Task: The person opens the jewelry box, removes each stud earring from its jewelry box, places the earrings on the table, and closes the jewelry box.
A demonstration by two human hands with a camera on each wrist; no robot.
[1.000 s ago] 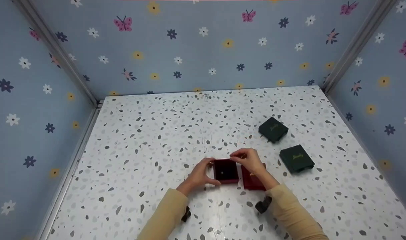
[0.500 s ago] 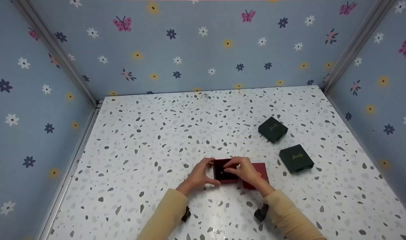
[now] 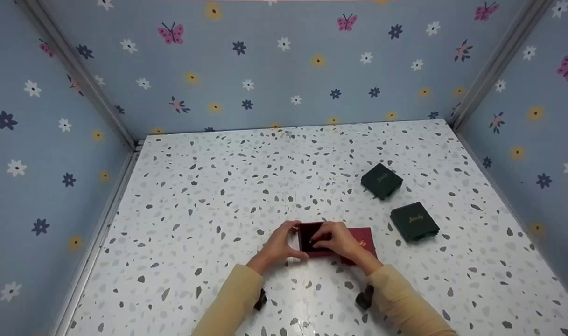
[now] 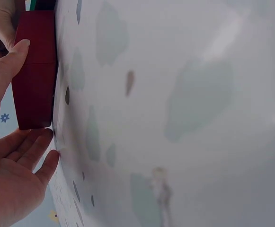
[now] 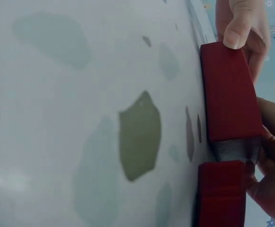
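A small red jewelry box (image 3: 307, 233) with a dark lining lies open-topped near the middle front of the table. My left hand (image 3: 277, 243) holds its left side, the thumb (image 4: 19, 54) on the near wall and the fingers behind. Over the right part of the box, my right hand (image 3: 339, 240) dips its thumb and curled fingertips into the lining. A tiny bright spot shows right at those fingertips; I cannot tell whether they pinch it. Beside the box's right wall lies a red lid (image 3: 362, 237) with gold lettering, partly hidden beneath the right hand and wrist.
Two dark green boxes with gold lettering sit to the right, one farther back (image 3: 382, 181) and one nearer (image 3: 414, 222). Patterned blue panels (image 3: 284, 70) rise behind and on both sides of the speckled white table (image 3: 209, 196).
My right hand has come from the box's far right corner down and left into its lining. The left hand has kept its hold, and the box and lid have stayed in place.
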